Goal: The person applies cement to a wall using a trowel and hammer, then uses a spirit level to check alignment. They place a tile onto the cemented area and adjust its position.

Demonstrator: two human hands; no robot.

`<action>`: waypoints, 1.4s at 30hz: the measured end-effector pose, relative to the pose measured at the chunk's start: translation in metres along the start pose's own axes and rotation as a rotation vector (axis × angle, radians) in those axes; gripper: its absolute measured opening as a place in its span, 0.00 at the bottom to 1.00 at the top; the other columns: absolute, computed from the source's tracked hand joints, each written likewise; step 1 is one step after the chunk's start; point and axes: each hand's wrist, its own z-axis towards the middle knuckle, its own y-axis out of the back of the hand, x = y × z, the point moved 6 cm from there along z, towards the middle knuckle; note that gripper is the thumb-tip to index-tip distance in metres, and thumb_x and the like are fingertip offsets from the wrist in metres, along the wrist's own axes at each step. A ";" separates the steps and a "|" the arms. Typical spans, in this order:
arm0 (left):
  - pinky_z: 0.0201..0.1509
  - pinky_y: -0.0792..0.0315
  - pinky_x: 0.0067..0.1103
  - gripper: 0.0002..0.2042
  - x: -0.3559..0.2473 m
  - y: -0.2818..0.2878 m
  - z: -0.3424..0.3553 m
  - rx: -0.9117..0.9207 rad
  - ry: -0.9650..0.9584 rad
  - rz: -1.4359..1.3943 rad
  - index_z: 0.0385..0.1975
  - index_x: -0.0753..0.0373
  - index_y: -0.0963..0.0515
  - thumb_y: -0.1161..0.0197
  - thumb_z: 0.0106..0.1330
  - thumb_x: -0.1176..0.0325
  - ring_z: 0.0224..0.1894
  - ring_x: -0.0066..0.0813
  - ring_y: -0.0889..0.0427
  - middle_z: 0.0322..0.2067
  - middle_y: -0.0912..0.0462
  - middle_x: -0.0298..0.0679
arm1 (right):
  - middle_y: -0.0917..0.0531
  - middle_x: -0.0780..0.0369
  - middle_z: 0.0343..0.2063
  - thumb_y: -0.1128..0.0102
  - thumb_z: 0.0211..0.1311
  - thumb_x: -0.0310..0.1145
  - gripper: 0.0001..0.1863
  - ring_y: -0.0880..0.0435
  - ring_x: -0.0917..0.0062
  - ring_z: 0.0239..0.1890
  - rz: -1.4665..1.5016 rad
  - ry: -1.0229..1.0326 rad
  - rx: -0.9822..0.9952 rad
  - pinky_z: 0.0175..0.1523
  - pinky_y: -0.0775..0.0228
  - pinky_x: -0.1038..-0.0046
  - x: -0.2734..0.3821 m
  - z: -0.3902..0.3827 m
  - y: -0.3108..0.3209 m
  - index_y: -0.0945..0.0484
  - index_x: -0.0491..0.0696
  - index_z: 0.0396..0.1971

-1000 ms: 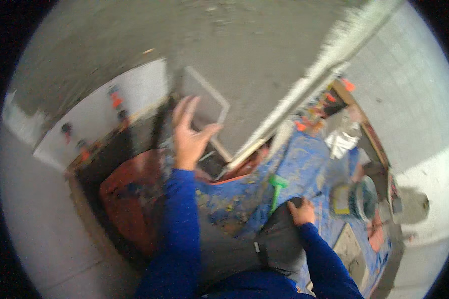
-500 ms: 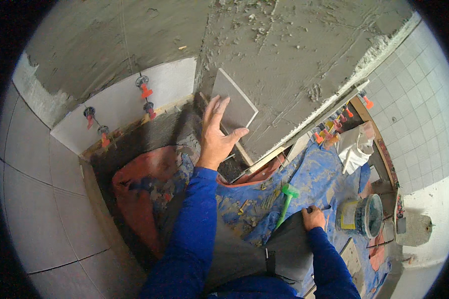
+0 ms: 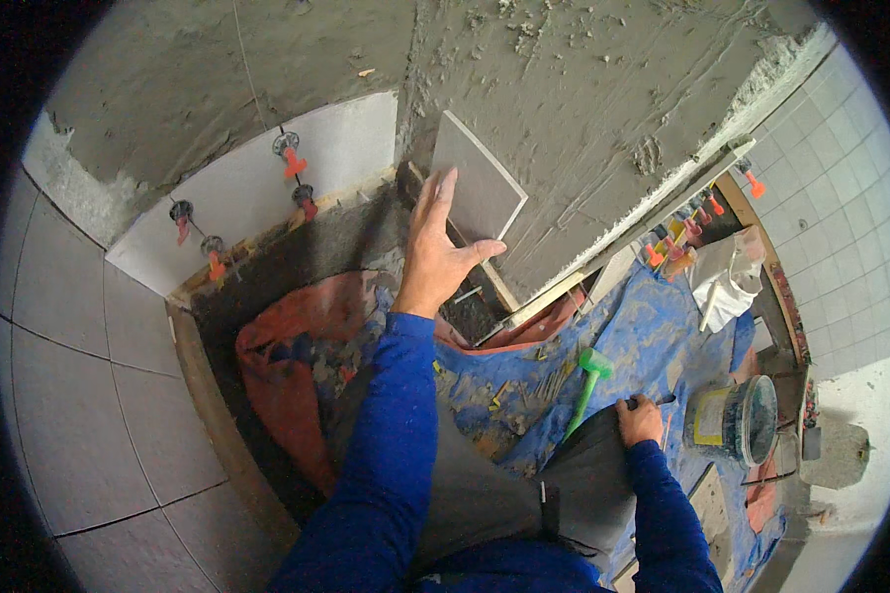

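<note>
A grey tile (image 3: 478, 185) is pressed flat against the mortar-covered wall (image 3: 583, 89) by the left hand (image 3: 435, 252), the fingers (image 3: 443, 193) spread wide over its lower left part and the thumb stretched along its lower edge; nothing is gripped. The right hand (image 3: 640, 420) is rested on the dark knee, closed around the handle of a green rubber mallet (image 3: 588, 381) lying over the blue sheet (image 3: 653, 336); white tiles (image 3: 267, 212) with red clips (image 3: 295, 163) are set to the left, and a bucket (image 3: 737, 420) is stood to the right.
</note>
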 end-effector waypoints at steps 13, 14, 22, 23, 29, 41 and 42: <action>0.83 0.53 0.32 0.75 0.023 -0.004 0.017 0.105 0.074 -0.029 0.79 0.68 0.60 0.10 0.30 0.60 0.81 0.51 0.52 0.77 0.51 0.62 | 0.16 0.52 0.52 0.39 0.64 0.55 0.29 0.20 0.53 0.58 -0.030 -0.011 0.030 0.62 0.27 0.54 -0.005 0.003 -0.002 0.16 0.46 0.51; 0.83 0.53 0.32 0.76 0.024 -0.005 0.018 0.135 0.102 -0.049 0.79 0.69 0.60 0.10 0.29 0.60 0.81 0.51 0.52 0.77 0.51 0.62 | 0.16 0.52 0.52 0.39 0.64 0.56 0.29 0.20 0.53 0.58 -0.020 -0.017 0.038 0.62 0.27 0.54 -0.005 0.003 -0.002 0.16 0.46 0.51; 0.82 0.53 0.30 0.74 0.017 0.007 0.030 0.137 0.111 0.013 0.79 0.70 0.60 0.11 0.30 0.63 0.81 0.49 0.51 0.78 0.51 0.60 | 0.15 0.52 0.52 0.39 0.63 0.55 0.28 0.20 0.53 0.58 0.002 -0.008 0.010 0.63 0.28 0.55 0.001 -0.002 0.001 0.16 0.46 0.51; 0.82 0.53 0.30 0.74 0.017 0.008 0.032 0.127 0.112 -0.006 0.79 0.70 0.60 0.11 0.30 0.64 0.81 0.49 0.51 0.78 0.51 0.60 | 0.15 0.52 0.52 0.38 0.64 0.54 0.28 0.20 0.53 0.58 0.009 -0.002 0.006 0.63 0.28 0.55 0.002 -0.003 0.002 0.16 0.46 0.51; 0.82 0.53 0.29 0.74 0.030 0.010 0.040 0.131 0.165 0.010 0.79 0.71 0.60 0.11 0.31 0.64 0.81 0.48 0.50 0.78 0.49 0.60 | 0.15 0.52 0.51 0.38 0.63 0.53 0.27 0.20 0.54 0.58 0.040 0.005 -0.022 0.63 0.28 0.55 -0.001 -0.009 0.006 0.16 0.45 0.49; 0.81 0.51 0.28 0.72 0.046 0.019 0.054 0.072 0.076 -0.081 0.79 0.70 0.58 0.12 0.32 0.66 0.80 0.46 0.48 0.76 0.46 0.60 | 0.15 0.52 0.51 0.40 0.63 0.54 0.27 0.20 0.54 0.57 0.028 0.000 -0.022 0.63 0.28 0.55 -0.007 -0.010 0.006 0.15 0.45 0.47; 0.81 0.51 0.28 0.72 0.048 0.018 0.055 0.074 0.077 -0.083 0.79 0.70 0.58 0.12 0.32 0.66 0.80 0.46 0.48 0.76 0.45 0.60 | 0.15 0.52 0.51 0.40 0.63 0.54 0.27 0.20 0.54 0.57 0.031 0.005 -0.032 0.63 0.28 0.55 -0.007 -0.009 0.006 0.15 0.45 0.47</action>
